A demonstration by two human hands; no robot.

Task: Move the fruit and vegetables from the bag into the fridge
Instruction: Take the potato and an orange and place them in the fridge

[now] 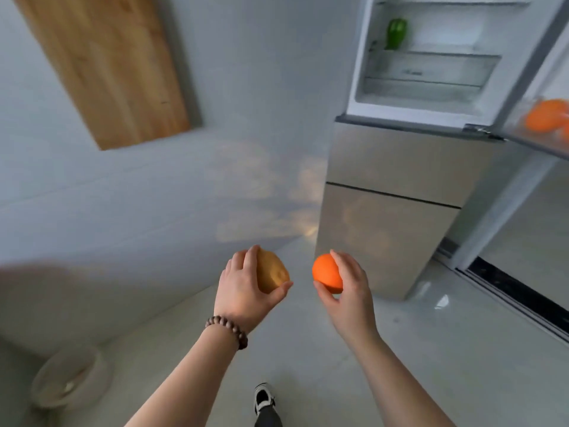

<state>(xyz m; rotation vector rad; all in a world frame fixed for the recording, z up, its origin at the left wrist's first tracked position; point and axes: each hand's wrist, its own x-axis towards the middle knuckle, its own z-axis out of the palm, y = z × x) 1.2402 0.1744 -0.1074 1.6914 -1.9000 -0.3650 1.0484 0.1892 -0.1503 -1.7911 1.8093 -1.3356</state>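
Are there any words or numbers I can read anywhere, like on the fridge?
None can be read.
A small dark mark on the clear drawer front inside the open silver fridge may be a label, but it is too blurred to read.

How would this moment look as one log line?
left hand: holds potato | right hand: holds orange | fridge: open, green pepper inside

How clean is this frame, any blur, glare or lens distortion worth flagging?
Head view: wide-angle bending tilts the fridge and wall; motion blur smears the left edge and the oranges in the door; a patch of reflected light sits on the wall beside the fridge; both hands, left and right, are fairly sharp.
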